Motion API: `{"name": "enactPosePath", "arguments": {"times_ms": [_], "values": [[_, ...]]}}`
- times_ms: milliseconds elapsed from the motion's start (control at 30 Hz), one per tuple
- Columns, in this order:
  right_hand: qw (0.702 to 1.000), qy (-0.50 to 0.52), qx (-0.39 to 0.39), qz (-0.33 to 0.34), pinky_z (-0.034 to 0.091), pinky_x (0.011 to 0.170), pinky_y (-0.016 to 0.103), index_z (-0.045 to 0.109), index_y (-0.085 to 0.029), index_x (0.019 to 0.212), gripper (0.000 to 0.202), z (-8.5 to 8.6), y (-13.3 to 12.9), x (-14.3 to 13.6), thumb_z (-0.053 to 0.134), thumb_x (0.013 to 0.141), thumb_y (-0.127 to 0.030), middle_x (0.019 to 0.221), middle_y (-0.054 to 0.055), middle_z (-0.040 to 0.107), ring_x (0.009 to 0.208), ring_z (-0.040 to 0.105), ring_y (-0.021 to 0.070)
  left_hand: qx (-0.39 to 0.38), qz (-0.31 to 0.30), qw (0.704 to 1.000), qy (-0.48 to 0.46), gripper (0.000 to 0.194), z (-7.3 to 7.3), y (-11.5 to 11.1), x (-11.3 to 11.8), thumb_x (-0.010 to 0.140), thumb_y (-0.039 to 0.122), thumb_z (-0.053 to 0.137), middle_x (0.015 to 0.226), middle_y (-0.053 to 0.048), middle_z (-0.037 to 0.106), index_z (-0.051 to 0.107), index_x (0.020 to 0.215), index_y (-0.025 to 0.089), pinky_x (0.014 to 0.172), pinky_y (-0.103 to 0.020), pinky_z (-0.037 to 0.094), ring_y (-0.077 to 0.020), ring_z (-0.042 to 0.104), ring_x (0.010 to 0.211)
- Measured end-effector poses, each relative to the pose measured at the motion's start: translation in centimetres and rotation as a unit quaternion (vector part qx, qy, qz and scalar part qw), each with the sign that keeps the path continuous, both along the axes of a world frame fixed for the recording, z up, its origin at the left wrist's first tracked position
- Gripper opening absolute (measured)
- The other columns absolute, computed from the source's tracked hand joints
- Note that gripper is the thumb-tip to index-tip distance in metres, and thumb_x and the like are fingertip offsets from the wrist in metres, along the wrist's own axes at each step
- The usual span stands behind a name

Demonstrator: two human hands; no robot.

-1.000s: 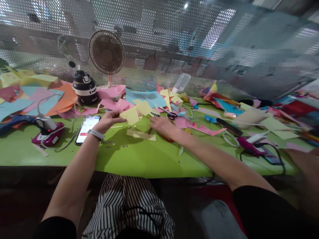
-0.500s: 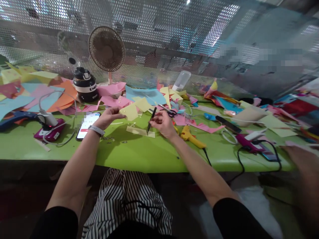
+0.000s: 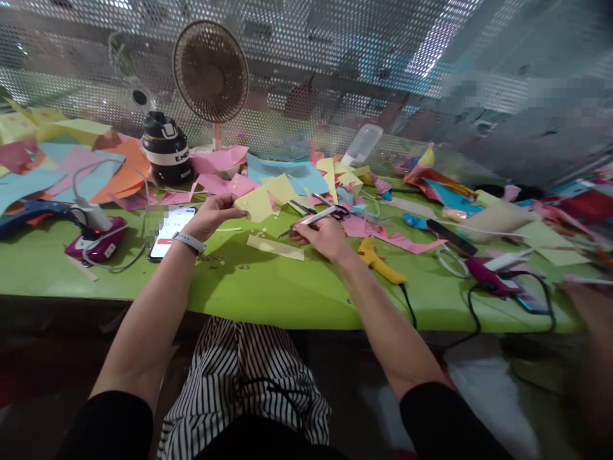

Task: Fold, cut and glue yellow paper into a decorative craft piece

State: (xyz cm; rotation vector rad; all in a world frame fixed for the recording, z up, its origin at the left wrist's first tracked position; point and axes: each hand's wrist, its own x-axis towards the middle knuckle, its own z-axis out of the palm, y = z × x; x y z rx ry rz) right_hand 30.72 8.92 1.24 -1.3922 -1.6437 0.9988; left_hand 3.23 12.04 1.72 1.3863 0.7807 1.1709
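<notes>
My left hand (image 3: pixel 218 216), with a pale band on its wrist, pinches the left edge of a yellow paper piece (image 3: pixel 256 206) above the green table. In my right hand (image 3: pixel 323 237) is a pair of slim tweezers (image 3: pixel 318 216), its flat side catching the light and its pointed tip aimed left. Below that tip lies a pale yellow paper strip (image 3: pixel 275 248), with tiny pale bits near its upper edge. Scissors (image 3: pixel 341 211) rest just behind my right hand, partly hidden by it. The fingertips of my right hand are partly out of sight.
A yellow glue gun (image 3: pixel 380 263) lies right of my right forearm. Left stand a lit phone (image 3: pixel 170 236), a purple power strip (image 3: pixel 103 241) and a black bottle (image 3: pixel 167 150). A fan (image 3: pixel 211 71) rises behind coloured paper. Another person's blurred arm (image 3: pixel 591 310) is at far right.
My right hand has tipped the tweezers from upright to nearly flat, and the tip has come up off the paper strip. My left hand still holds the yellow paper. The view has shifted slightly.
</notes>
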Motion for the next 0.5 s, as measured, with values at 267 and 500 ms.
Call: {"name": "enactPosePath", "arguments": {"times_ms": [267,500], "values": [[0.995,0.055,0.086,0.01,0.066,0.07,0.039,0.071,-0.016,0.097,0.04,-3.7,1.0,-2.2,0.069,0.082,-0.053,0.088,0.012,0.079,0.08,0.078,0.0267,-0.016,-0.011,1.0,-0.002,0.022,0.1,-0.2,0.3,0.063,0.023,0.086,0.077,-0.003,0.073,0.07,0.076,0.014,0.079,-0.029,0.051,-0.0134,0.067,0.074],[0.993,0.002,0.111,0.033,0.065,0.076,0.042,0.073,-0.019,0.098,0.032,-4.2,0.7,-2.5,0.064,0.088,-0.048,0.09,0.01,0.079,0.083,0.078,0.0258,-0.02,-0.006,1.0,0.011,0.021,0.2,-0.3,0.4,0.064,0.022,0.085,0.077,-0.003,0.073,0.07,0.076,0.014,0.076,-0.028,0.051,-0.0131,0.066,0.073]]}}
